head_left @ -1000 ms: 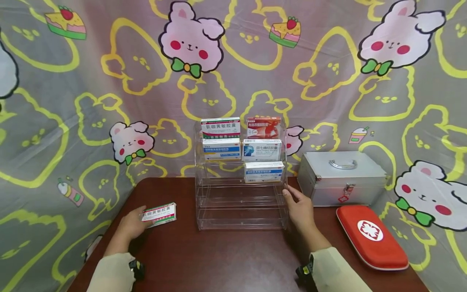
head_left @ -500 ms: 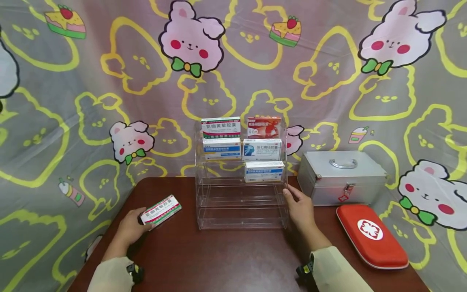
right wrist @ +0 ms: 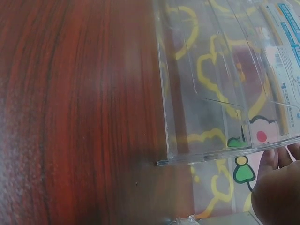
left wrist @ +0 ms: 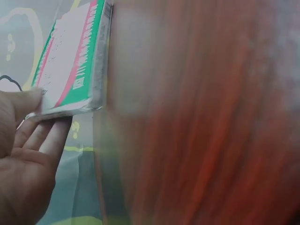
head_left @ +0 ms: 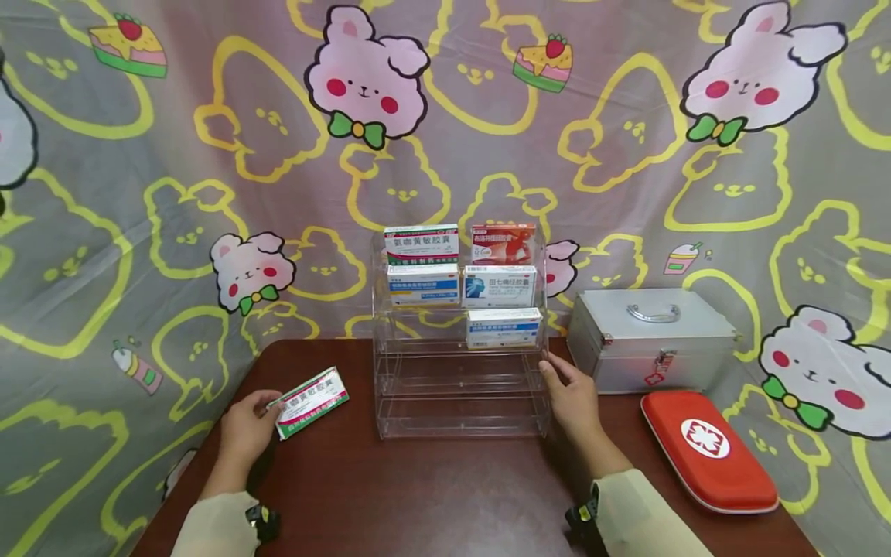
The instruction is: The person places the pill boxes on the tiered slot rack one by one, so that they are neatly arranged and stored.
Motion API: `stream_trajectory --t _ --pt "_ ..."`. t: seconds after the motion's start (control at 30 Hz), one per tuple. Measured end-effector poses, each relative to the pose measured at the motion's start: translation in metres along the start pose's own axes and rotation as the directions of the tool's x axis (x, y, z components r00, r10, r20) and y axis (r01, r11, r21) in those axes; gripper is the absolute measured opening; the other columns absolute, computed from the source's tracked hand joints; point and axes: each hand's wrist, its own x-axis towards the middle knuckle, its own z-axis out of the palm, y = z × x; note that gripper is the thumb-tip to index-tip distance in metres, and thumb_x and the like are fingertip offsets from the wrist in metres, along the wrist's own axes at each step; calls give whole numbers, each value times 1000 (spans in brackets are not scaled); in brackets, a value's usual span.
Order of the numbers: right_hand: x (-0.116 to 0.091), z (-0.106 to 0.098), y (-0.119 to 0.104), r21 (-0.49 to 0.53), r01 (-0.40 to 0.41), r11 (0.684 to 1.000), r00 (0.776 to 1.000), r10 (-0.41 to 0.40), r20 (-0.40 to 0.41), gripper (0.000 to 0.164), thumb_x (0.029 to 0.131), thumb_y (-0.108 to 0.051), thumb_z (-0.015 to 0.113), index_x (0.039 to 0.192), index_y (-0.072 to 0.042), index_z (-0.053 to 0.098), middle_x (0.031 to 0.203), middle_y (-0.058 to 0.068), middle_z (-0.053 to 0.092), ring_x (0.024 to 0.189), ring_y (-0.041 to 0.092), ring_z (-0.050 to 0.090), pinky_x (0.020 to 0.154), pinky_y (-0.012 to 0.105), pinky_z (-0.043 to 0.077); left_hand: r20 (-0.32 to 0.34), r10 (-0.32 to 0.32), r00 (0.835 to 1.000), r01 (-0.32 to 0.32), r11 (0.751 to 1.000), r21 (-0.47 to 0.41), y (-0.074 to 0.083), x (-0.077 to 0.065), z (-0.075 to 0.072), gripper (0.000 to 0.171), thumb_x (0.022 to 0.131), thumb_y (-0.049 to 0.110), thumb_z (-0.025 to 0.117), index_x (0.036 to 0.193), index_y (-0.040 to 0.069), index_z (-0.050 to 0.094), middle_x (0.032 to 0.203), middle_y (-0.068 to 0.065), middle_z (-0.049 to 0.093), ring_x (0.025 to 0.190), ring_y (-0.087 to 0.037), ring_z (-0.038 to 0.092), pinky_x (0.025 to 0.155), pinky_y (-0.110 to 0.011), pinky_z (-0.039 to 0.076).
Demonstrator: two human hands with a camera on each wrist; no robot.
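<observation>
My left hand [head_left: 247, 429] pinches a white, green and red medicine box [head_left: 311, 402] by its near-left end, thumb on the printed face and fingers underneath. In the left wrist view the medicine box [left wrist: 70, 54] is held above the table. A clear acrylic tiered rack [head_left: 461, 387] stands in the middle of the table. My right hand [head_left: 574, 394] touches the rack's right side with thumb and fingertips; in the right wrist view the right hand [right wrist: 279, 187] is at the rack's side panel [right wrist: 211, 157]. Several medicine boxes stand on the upper tiers, including a matching white-green-red box [head_left: 421, 244] at top left.
A red ibuprofen-style box [head_left: 503, 244], a blue-and-white box [head_left: 500, 287] and two white-blue boxes, one lower right [head_left: 504, 328], fill rack tiers. Right of the rack are a silver case [head_left: 654, 340] and a red first-aid pouch [head_left: 710, 452] on the brown table [head_left: 431, 495].
The medicine box in my left hand has turned, its far end swinging up and its printed face showing more fully, while the fingers shifted toward its end. My right hand stays at the rack.
</observation>
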Motion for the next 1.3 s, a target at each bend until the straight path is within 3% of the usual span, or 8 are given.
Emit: stream_trajectory --t 0.17,0.23,0.3,0.43,0.63,0.8,1.0,1.3 --pt "0 0 1 2 1 1000 1000 -1 -5 42 109 -31 70 143 -7 72 144 17 70 138 37 65 119 52 48 -36 -103 994 91 964 -251 18 0 -3 27 108 17 69 129 0 71 120 -16 76 95 -7 68 74 -16 54" --pt "0 1 1 3 1 1000 1000 -1 -5 42 109 -30 71 143 -7 72 144 17 70 138 38 65 120 53 48 -39 -135 990 103 887 -451 34 1 -7 29 108 13 69 132 -4 68 115 -6 75 95 1 67 74 -11 56" --pt "0 0 1 5 -1 1000 1000 1 -4 42 109 -30 71 143 -6 72 144 18 70 138 39 65 120 53 48 -40 -133 990 76 764 -640 55 2 -11 29 107 7 69 132 -8 65 110 4 74 95 0 70 77 -13 59" --pt "1 0 0 15 -6 1000 1000 7 -9 43 109 -30 71 143 -5 71 144 19 70 138 39 65 119 54 48 -79 -37 996 -44 569 -821 102 4 -17 25 103 -5 69 126 -13 64 104 9 75 94 -4 72 80 -15 61" --pt "0 -1 -2 27 -2 1000 1000 2 -19 42 109 -28 70 143 -4 71 144 18 70 139 39 64 119 54 48 -170 178 969 -236 471 -850 167 9 -6 21 100 -16 65 120 -22 59 112 5 78 106 -6 75 89 -17 62" --pt "0 1 0 13 -15 1000 1000 15 -9 42 109 -30 71 143 -6 72 144 18 70 139 40 64 120 55 47 -147 297 944 -283 493 -823 205 16 11 24 100 -19 63 123 -22 56 123 2 79 118 -2 73 98 -16 58" --pt "-1 1 2 19 -16 1000 1000 16 -10 43 109 -31 71 143 -6 72 144 20 70 140 42 63 121 56 46 -114 377 919 -320 548 -773 238 26 27 23 99 -19 63 122 -19 59 139 -34 68 131 -19 70 102 -15 56" --pt "1 1 2 25 1 1000 1000 -1 4 43 108 -31 71 143 -6 72 144 18 70 140 41 63 121 56 46 -97 435 895 -376 621 -688 248 36 39 16 101 -16 63 116 -13 62 140 -34 68 139 -40 64 95 -11 55"
